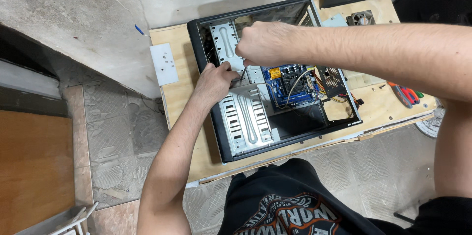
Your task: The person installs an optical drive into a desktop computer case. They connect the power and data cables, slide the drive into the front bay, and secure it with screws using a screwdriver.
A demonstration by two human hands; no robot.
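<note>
- The left hand (215, 81) is curled shut against the silver perforated metal drive cage (244, 117).
- The right hand (263, 43), fisted, grips a thin screwdriver (242, 74) angled down-left.
- The open black computer case (275, 75) lies flat on the plywood table (177, 102), its long axis running toward the wall.

bare metal drive cage (245, 117), raw plywood board (179, 92)

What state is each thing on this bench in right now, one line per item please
Computer case: lying on its side, side panel off.
Drive cage: bare metal, bays empty.
Motherboard: mounted inside, cables over it.
Left hand: closed against the cage.
Right hand: fist closed on a screwdriver.
Pliers: lying unused on the board.
</note>
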